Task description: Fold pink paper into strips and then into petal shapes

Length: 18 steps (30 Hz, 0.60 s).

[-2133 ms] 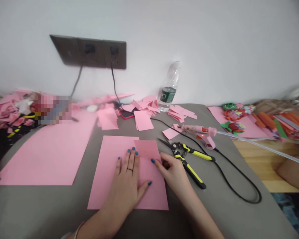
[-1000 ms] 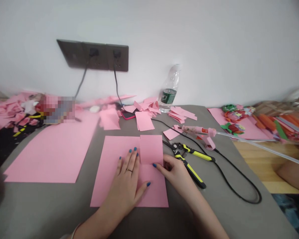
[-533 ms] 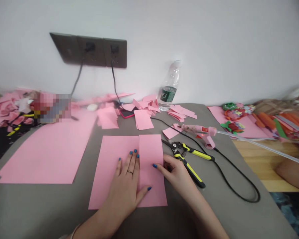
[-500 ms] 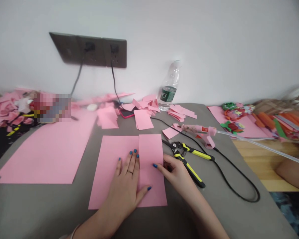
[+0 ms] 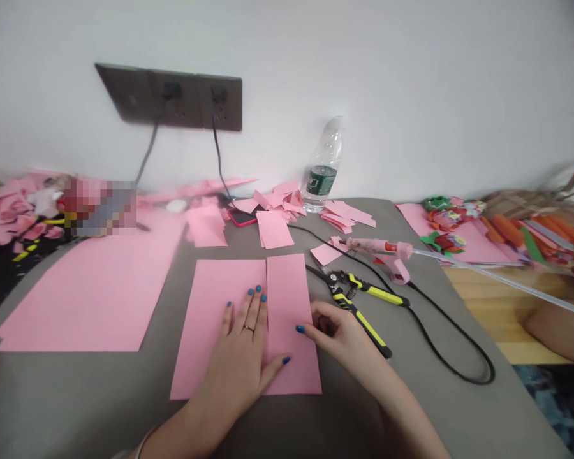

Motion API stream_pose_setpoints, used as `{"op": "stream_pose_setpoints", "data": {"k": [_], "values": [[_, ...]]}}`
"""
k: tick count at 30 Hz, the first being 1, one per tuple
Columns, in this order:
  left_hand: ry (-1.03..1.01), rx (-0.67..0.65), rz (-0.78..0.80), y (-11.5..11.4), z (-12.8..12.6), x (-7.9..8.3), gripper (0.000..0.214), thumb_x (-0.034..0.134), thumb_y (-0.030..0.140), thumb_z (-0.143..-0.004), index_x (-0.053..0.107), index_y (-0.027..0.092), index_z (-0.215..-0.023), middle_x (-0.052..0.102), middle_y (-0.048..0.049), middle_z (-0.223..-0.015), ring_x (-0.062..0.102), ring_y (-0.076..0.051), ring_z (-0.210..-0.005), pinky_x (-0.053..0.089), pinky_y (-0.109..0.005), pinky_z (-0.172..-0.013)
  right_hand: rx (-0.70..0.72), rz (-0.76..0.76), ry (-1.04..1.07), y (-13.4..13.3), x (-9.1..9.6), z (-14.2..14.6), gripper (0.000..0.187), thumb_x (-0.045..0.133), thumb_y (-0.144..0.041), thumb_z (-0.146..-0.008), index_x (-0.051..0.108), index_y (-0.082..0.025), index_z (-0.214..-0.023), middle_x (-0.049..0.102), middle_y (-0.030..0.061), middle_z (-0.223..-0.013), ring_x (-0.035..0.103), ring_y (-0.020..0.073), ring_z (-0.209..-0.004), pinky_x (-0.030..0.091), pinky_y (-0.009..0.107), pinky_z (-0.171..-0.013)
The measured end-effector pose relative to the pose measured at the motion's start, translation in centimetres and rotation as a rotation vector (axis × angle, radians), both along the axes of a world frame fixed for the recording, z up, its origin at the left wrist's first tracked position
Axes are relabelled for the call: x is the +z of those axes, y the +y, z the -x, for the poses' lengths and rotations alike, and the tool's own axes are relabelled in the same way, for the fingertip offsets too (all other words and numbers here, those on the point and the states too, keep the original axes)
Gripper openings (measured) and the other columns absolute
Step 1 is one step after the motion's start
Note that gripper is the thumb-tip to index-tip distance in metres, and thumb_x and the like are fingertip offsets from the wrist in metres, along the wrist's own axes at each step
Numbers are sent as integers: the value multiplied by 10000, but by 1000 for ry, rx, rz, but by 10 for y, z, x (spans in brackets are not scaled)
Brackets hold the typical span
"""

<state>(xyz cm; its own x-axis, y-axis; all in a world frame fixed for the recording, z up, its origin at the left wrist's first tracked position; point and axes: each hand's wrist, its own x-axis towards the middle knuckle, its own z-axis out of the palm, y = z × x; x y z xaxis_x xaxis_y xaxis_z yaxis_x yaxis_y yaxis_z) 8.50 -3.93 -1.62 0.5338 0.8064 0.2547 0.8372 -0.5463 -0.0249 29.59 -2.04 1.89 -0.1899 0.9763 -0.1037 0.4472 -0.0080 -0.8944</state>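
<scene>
A pink paper sheet [image 5: 220,299] lies on the grey table in front of me. Along its right side runs a pink paper strip [image 5: 287,287], divided from it by a line with a narrow gap at the top. My left hand [image 5: 239,347] rests flat with fingers stretched, mostly on the sheet, its thumb across the strip. At the strip's right edge, my right hand [image 5: 332,328] pinches the paper between thumb and bent fingers. How far the line runs under my left hand is hidden.
Yellow-and-black pliers [image 5: 363,319] and a pink glue gun [image 5: 387,255] with its cord lie to the right. Behind are small pink paper pieces [image 5: 275,229], a phone [image 5: 243,217] and a water bottle [image 5: 323,169]. Larger pink paper [image 5: 95,293] is left. Another person's arm [image 5: 559,328] shows far right.
The strip's upper part has shifted and tilted slightly, and the gap at its top shows more. My right hand has moved a little downward; my left hand stays in place.
</scene>
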Motion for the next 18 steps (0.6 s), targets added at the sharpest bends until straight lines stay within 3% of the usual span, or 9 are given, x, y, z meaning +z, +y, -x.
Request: {"op": "stream_pose_setpoints", "data": {"k": [9,14,18], "values": [[-54,-4,26,0,0,-6,877,328,590,-1003,81,-18,-1586,436,-276,-1539,363,-386,-1450,302,-590,-1109,43,37,17,-6,3,-3,198,620,-318,-834,719,-149,-808,585,21,-701,422,163,-637,347,273,-589],[-83,-27,24,-1,5,1,866,367,609,-993,172,-3,-1574,423,-269,-1551,340,-373,-1462,287,-567,-1126,66,66,0,-7,5,-5,183,612,-312,-835,662,-163,-742,486,-16,-650,389,148,-614,316,263,-567],[-96,-43,17,-10,7,13,706,418,506,-1004,345,21,-1512,381,-237,-1587,314,-365,-1472,284,-543,-1133,-51,45,25,-6,0,-3,255,588,-372,-846,548,-190,-672,406,-38,-615,374,139,-577,305,261,-536]]}}
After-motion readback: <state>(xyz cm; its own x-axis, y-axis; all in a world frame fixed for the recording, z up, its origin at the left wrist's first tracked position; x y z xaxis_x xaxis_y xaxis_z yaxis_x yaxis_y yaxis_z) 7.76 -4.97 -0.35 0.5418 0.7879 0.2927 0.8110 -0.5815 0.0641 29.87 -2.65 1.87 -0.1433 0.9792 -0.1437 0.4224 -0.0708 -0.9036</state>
